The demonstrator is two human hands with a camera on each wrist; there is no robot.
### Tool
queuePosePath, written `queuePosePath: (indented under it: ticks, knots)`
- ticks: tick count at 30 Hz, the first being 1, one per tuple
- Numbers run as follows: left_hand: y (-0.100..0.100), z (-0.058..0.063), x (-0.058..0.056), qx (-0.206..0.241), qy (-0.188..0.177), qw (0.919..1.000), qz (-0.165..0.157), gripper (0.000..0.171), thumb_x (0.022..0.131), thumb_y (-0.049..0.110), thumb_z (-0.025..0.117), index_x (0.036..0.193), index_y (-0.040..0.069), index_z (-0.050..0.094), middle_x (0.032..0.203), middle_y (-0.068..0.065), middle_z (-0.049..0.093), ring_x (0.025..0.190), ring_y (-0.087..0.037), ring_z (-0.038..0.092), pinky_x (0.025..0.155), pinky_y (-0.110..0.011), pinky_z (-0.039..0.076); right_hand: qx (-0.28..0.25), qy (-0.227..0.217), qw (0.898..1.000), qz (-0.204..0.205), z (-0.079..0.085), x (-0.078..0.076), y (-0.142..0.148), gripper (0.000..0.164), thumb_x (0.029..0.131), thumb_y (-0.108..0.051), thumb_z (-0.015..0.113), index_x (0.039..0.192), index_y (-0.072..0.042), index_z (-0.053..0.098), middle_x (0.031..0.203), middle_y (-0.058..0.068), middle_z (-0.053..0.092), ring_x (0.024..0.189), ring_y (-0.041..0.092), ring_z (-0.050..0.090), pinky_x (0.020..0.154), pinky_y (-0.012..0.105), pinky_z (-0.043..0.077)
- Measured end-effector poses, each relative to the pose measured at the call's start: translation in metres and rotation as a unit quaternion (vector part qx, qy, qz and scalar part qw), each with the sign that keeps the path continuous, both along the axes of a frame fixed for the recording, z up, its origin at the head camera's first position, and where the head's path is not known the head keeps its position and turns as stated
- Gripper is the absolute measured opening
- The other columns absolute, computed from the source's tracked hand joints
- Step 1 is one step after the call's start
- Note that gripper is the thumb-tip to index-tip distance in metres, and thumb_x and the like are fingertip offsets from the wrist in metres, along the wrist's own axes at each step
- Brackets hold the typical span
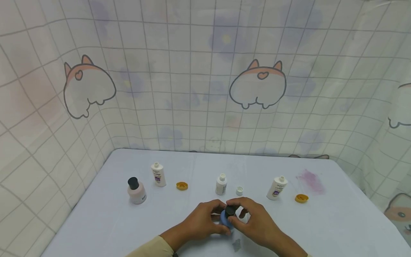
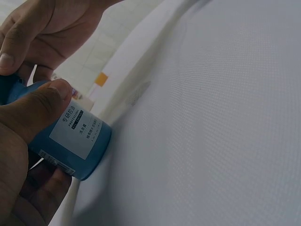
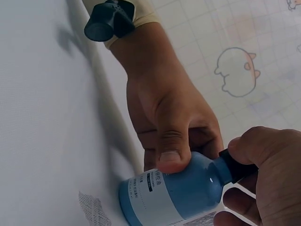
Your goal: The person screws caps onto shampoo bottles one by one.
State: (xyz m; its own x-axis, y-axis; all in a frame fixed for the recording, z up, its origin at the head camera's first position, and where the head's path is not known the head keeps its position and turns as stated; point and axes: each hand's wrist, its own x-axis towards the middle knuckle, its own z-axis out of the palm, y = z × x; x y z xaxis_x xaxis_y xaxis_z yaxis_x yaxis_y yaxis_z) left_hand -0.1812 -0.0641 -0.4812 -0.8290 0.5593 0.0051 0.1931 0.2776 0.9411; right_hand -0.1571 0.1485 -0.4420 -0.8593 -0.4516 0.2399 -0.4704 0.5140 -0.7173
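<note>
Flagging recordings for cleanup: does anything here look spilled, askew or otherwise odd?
A pink patch marks the white table at right, behind a yellow cap; stain or print, I cannot tell. A grey patch lies near the blue bottle, equally unclear. Both break the plain surface.

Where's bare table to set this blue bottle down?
Left front of the table, between pink bottle and left hand; right front, between right hand and rightmost yellow cap. Crowded: the middle, with a white bottle and white cap beyond the hands.

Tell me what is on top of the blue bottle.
A black cap tops the blue bottle, pinched by the right hand. The mouth beneath the cap is covered and cannot be seen.
</note>
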Motion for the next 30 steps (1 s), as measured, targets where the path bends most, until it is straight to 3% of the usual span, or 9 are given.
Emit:
queuePosePath:
  ticks: [9, 18, 25, 30]
  knots:
    - [0.0012, -0.0011, -0.0005, -0.01, 0.005, 0.9999, 0.002, 0.054, 0.066, 0.032, 0.084, 0.112, 0.025, 0.058, 0.112, 0.013, 0.058, 0.104, -0.003, 0.057, 0.084, -0.017, 0.049, -0.003, -0.001, 1.0, -0.009, -0.0028, 0.0014, 0.0036, 0.039, 0.083, -0.041, 0.069, 0.12, -0.037, 0.056, 0.112, -0.019, 0.057, 0.079, 0.007, 0.056, 0.063, 0.027, 0.051]
    - [0.0011, -0.0014, -0.001, -0.003, 0.008, 1.0, -0.001, 0.055, 0.066, 0.032, 0.084, 0.113, 0.024, 0.057, 0.112, 0.013, 0.058, 0.104, -0.003, 0.057, 0.084, -0.017, 0.048, -0.016, 0.027, 0.999, 0.006, -0.0038, -0.001, 0.0036, 0.038, 0.084, -0.036, 0.071, 0.117, -0.027, 0.057, 0.107, -0.018, 0.058, 0.08, 0.01, 0.057, 0.065, 0.027, 0.052]
    - [0.0007, -0.0005, -0.001, 0.006, 0.009, 0.9999, -0.001, 0.054, 0.066, 0.03, 0.084, 0.113, 0.023, 0.058, 0.112, 0.012, 0.058, 0.104, -0.003, 0.058, 0.084, -0.017, 0.048, -0.023, 0.024, 0.999, 0.002, -0.0076, -0.0045, 0.0016, 0.037, 0.081, -0.037, 0.073, 0.113, -0.028, 0.055, 0.1, -0.017, 0.059, 0.083, 0.012, 0.058, 0.067, 0.025, 0.052]
    - [0.0005, -0.001, 0.0003, 0.008, 0.011, 0.9999, 0.0, 0.053, 0.066, 0.031, 0.084, 0.113, 0.024, 0.058, 0.112, 0.012, 0.059, 0.104, -0.004, 0.058, 0.084, -0.017, 0.049, -0.012, 0.019, 0.999, -0.024, -0.0084, -0.002, 0.0014, 0.039, 0.079, -0.044, 0.072, 0.112, -0.034, 0.054, 0.1, -0.018, 0.056, 0.085, 0.012, 0.057, 0.066, 0.026, 0.052]
